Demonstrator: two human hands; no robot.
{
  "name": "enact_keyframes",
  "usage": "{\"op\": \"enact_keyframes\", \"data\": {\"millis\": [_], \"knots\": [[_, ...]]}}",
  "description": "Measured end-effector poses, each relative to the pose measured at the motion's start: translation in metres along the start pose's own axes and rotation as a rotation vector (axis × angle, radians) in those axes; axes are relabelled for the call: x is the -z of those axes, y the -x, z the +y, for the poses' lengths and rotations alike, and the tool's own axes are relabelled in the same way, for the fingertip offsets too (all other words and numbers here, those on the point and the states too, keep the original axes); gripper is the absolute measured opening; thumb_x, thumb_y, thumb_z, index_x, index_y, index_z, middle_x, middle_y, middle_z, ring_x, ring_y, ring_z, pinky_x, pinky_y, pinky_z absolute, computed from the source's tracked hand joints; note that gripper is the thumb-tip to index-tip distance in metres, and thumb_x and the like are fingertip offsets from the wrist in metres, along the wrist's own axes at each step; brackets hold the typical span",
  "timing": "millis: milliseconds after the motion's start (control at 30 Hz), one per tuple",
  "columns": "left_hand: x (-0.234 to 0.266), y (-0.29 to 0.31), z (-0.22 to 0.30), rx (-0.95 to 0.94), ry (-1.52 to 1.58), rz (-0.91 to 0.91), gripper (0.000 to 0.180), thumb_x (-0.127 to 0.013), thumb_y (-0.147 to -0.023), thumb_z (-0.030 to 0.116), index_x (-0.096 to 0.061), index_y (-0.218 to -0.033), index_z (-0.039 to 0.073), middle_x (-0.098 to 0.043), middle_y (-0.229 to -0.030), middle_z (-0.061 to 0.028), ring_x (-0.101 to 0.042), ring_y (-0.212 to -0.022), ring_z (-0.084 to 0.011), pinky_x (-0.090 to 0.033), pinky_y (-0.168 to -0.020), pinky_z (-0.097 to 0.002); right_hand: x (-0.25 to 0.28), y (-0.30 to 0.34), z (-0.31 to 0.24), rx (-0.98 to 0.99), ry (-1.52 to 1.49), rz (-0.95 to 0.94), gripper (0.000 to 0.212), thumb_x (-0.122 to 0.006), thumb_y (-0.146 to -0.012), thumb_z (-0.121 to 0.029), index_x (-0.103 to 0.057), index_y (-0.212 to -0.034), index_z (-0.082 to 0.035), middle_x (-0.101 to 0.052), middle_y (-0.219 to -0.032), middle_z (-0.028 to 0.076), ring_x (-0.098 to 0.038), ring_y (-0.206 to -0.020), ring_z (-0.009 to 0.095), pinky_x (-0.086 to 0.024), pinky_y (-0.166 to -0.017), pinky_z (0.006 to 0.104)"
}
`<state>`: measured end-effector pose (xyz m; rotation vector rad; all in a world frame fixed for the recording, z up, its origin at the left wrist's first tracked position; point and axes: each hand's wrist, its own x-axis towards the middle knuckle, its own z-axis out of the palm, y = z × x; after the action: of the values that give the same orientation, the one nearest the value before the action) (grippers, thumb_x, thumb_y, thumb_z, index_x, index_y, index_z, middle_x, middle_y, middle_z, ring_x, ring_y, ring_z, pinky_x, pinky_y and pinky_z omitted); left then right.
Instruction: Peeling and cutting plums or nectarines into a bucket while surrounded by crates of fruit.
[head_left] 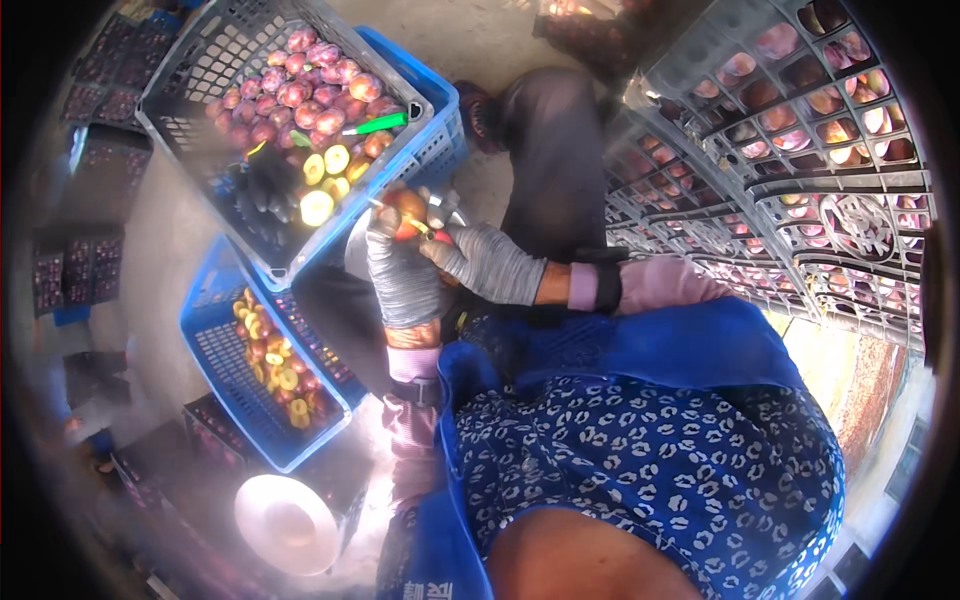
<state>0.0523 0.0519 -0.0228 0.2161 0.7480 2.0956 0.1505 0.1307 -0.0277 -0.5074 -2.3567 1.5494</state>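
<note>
In front of me, both grey-gloved hands meet around a reddish plum [405, 210]. My left hand [405, 275] is closed on the plum from the left and below. My right hand [490, 262] is closed against the plum's right side. A small yellow and red piece [422, 228] shows between its fingers and thumb; its kind is unclear. Beyond the hands a grey crate [205, 180] holds whole plums [310, 90]. Several yellow cut plum halves [317, 207], black gloves [265, 190] and a green-handled knife [382, 124] lie in it too.
The grey crate rests over a blue crate [440, 130]. Another blue crate [205, 320] at the left holds cut plums [275, 355]. A white bowl [288, 524] stands nearer. Stacked dark crates [780, 180] full of plums rise close on the right. A blue apron [640, 345] covers my lap.
</note>
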Motion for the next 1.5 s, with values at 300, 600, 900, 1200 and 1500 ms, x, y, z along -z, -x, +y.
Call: {"op": "enact_keyframes", "data": {"millis": [300, 600, 900, 1200, 1500], "knots": [[0.036, -0.009, 0.002, -0.014, -0.314, 0.024, 0.054, -0.065, -0.081, 0.032, -0.048, -0.120, -0.001, -0.056, -0.108, -0.0132, -0.057, -0.092, -0.0238, -0.046, -0.091, -0.0401, 0.018, -0.011, -0.006, -0.067, -0.121, -0.211, 0.042, -0.046, -0.092, -0.036, -0.054, -0.103, 0.003, -0.059, -0.084, 0.024, -0.058, -0.085, 0.035, -0.043, -0.079, 0.0412], [0.025, -0.002, 0.005, 0.118, -0.129, 0.068, 0.049, -0.062, -0.084, 0.036, -0.049, -0.114, 0.000, -0.054, -0.104, -0.0114, -0.055, -0.093, -0.0234, -0.047, -0.083, -0.0362, -0.008, -0.008, 0.019, -0.148, -0.287, -0.198, 0.036, -0.047, -0.092, -0.039, -0.055, -0.105, -0.006, -0.059, -0.069, 0.016, -0.062, -0.066, 0.029, -0.048, -0.062, 0.0384], [0.026, -0.012, -0.017, -0.037, -0.092, 0.165, 0.047, -0.063, -0.083, 0.036, -0.052, -0.112, 0.001, -0.055, -0.090, -0.0088, -0.053, -0.072, -0.0203, -0.047, -0.073, -0.0328, -0.025, 0.005, 0.015, -0.040, -0.024, 0.078, 0.040, -0.042, -0.094, -0.037, -0.055, -0.098, 0.000, -0.060, -0.073, 0.023, -0.061, -0.071, 0.037, -0.047, -0.067, 0.0428], [0.028, -0.012, 0.007, -0.094, -0.555, 0.151, 0.047, -0.066, -0.081, 0.034, -0.055, -0.112, 0.001, -0.058, -0.094, -0.0082, -0.057, -0.081, -0.0179, -0.049, -0.068, -0.0293, 0.012, -0.015, -0.024, -0.637, -0.346, -0.446, 0.046, -0.048, -0.089, -0.046, -0.057, -0.091, -0.001, -0.059, -0.068, 0.017, -0.062, -0.068, 0.031, -0.047, -0.066, 0.0403], [0.026, -0.025, -0.025, -0.030, -0.180, 0.343, 0.038, -0.063, -0.083, 0.035, -0.057, -0.098, 0.001, -0.059, -0.085, -0.0093, -0.057, -0.068, -0.0192, -0.053, -0.065, -0.0364, -0.015, -0.004, -0.007, -0.494, -0.268, -0.080, 0.044, -0.045, -0.092, -0.041, -0.058, -0.104, 0.000, -0.062, -0.088, 0.021, -0.060, -0.087, 0.035, -0.043, -0.083, 0.0409]]}}
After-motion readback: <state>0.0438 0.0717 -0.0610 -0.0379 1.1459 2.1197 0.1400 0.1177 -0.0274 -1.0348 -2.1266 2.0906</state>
